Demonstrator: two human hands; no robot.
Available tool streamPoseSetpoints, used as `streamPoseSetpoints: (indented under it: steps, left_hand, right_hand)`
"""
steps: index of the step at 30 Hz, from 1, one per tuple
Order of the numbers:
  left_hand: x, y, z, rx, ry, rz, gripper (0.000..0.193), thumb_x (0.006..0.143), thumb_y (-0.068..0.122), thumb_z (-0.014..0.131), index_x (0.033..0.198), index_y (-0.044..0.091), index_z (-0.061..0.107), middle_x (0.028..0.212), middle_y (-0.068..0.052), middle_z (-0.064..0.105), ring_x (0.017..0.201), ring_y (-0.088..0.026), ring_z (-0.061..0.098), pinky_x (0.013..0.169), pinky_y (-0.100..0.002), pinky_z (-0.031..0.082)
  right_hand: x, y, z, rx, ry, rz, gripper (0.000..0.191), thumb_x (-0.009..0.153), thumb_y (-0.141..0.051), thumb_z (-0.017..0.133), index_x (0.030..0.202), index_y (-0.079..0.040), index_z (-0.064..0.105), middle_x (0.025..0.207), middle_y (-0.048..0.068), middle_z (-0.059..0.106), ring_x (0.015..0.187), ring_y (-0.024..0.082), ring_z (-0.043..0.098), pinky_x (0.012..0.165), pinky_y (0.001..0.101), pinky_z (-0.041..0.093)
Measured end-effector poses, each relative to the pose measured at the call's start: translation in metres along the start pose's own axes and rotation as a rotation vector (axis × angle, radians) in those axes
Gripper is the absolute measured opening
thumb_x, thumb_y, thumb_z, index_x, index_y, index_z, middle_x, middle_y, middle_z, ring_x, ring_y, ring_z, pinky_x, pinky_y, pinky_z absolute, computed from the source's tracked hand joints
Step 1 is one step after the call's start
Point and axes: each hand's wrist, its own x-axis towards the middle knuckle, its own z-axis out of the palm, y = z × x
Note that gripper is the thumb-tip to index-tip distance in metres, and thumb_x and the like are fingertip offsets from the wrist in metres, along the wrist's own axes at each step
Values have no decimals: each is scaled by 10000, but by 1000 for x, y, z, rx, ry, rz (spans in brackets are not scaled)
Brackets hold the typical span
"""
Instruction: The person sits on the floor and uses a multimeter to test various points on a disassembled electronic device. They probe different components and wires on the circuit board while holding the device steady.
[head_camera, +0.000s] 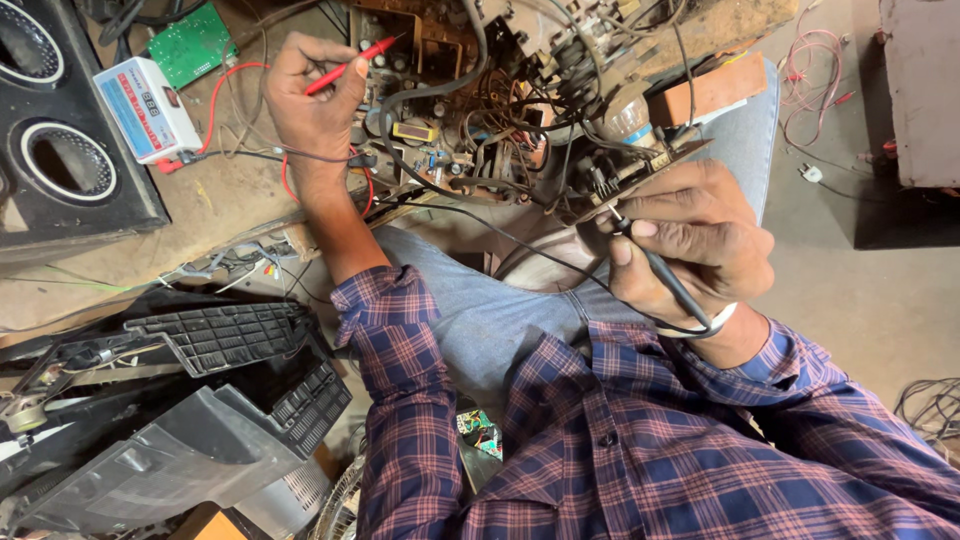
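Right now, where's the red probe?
Head view, upper left: red probe pinched in the left hand, tip over the circuit board, right of the white meter.

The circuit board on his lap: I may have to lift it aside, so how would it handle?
The circuit board looks stiff but probably fragile, crowded with exposed parts. Tangled wires cross it and would likely snag or drag. It rests tilted against the knee, with both hands' probes at it, so a push might tip it.

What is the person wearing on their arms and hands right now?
Both arms wear a purple-and-blue plaid button-up shirt. The left sleeve is rolled above the forearm. The left hand is bare; the right hand is bare too, with a pale band at its wrist.
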Motion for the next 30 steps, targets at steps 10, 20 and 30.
streamPoseSetpoints:
  steps: [10, 20, 30]
  left_hand:
    - [1, -1, 0, -28, -9, -18, 200, 970, 98, 878, 989, 48, 686, 897, 55, 634, 739, -24, 423, 660, -203, 338]
    - [2, -1, -2, -37, -13, -12, 206, 970, 111, 880, 988, 46, 686, 908, 50, 640, 738, -18, 419, 652, -203, 335]
    - [1, 2, 0, -85, -14, -53, 206, 969, 119, 876, 987, 52, 682, 906, 55, 631, 728, -21, 409, 648, -202, 322]
  right_hand:
    - [-6, 10, 9, 18, 66, -63, 212, 922, -25, 728, 973, 12, 526, 836, 175, 696, 822, 302, 683, 751, 386, 558]
    - [-2, 12, 9, 49, 37, -93, 245, 908, 9, 717, 1003, 6, 491, 829, 173, 675, 804, 307, 664, 758, 418, 553]
    - [-2, 14, 8, 42, 51, -101, 251, 892, 12, 722, 994, 12, 492, 799, 180, 673, 773, 310, 666, 747, 417, 548]
